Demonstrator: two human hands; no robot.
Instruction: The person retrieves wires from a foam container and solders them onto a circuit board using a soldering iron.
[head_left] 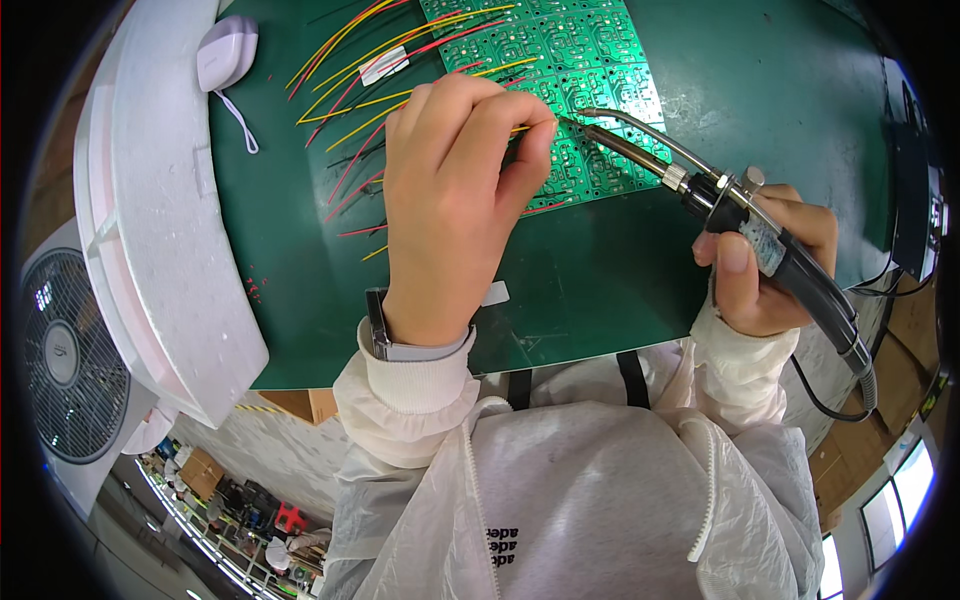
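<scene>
A green printed circuit board panel [628, 75] lies at the far middle of the table, with red, yellow and black wires [345, 97] reaching leftward from it. My left hand [460, 160] is over the panel's left part, thumb and forefinger pinched on a yellow wire [519, 129] whose far end is hidden by the fingers. My right hand [770, 255] grips a soldering iron [640, 157] fitted with a thin metal feed tube. Its tip points left and comes down at the panel just beside my left fingertips; whether it touches a pad I cannot tell.
A green mat [580, 290] covers the table. White foam [165, 230] stands along the left edge, near a lilac case with a strap [227, 55]. A fan [72, 355] is at far left. The iron's cable [825, 408] hangs at the right.
</scene>
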